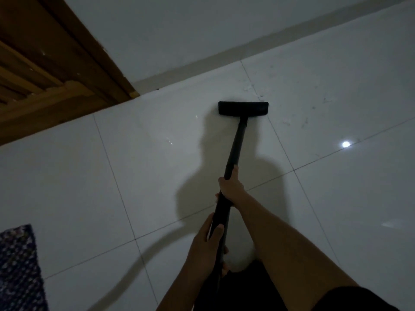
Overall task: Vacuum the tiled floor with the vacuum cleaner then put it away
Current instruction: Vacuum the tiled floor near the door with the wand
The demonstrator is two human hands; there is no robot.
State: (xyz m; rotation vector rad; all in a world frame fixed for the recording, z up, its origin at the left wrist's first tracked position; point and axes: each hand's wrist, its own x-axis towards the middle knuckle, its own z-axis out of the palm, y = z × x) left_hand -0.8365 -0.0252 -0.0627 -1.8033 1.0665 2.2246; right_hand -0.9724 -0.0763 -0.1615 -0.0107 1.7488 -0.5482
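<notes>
Bare forearms (280, 239), black short sleeve (352, 298) on right arm, dark garment (251, 290) below

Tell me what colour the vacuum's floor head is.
The floor head is black, matching the tube; the head view shows it against the pale tiled floor.

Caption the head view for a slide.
Left hand and right hand hold the black vacuum wand, its floor head on white tiles near the wall.

Black vacuum wand (234, 144), flat nozzle (243, 108) down on white tiled floor (134, 176)
</notes>
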